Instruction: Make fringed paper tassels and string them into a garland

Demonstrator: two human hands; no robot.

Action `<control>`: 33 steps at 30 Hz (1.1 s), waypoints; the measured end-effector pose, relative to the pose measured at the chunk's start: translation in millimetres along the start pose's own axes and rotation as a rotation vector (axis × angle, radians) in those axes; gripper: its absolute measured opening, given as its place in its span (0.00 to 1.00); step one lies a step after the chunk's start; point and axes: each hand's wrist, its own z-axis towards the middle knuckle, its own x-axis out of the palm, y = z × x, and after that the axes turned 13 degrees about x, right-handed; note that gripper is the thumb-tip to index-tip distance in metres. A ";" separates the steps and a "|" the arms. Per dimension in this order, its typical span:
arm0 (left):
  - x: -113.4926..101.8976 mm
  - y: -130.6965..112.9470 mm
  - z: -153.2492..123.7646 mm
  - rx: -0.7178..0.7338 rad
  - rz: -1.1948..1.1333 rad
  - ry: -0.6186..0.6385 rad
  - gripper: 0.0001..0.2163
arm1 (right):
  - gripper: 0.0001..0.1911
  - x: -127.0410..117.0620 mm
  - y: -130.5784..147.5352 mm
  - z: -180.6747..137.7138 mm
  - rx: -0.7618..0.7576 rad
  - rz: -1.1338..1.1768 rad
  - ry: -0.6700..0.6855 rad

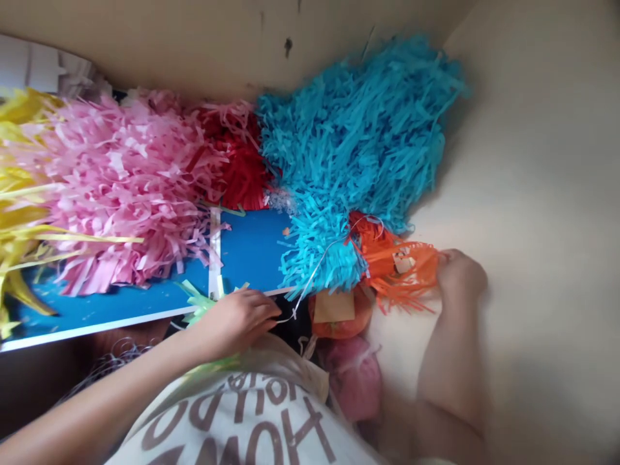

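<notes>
My right hand (460, 274) is closed on the end of an orange fringed paper bunch (392, 258), held out to the right by the wall. The bunch's other end lies against a large turquoise fringe pile (358, 142). My left hand (245, 316) is at the table's front edge, its fingers curled at one end of a thin white string (310, 278). From there the string runs up across the turquoise fringe to the orange bunch. Light green paper strips (196, 300) show behind and below my left hand; whether it touches them I cannot tell.
Pink fringe (130, 181), red fringe (242, 165) and yellow strips (24, 219) lie on the blue table (249, 242). Below its edge are an orange-red bundle with a tan patch (334, 307) and a pink bag (356, 378). A wall (542, 194) closes in the right side.
</notes>
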 end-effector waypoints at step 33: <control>-25.1 75.5 6.4 -0.405 -0.796 -0.917 0.35 | 0.05 -17.3 271.6 -227.6 -1.253 0.765 -0.228</control>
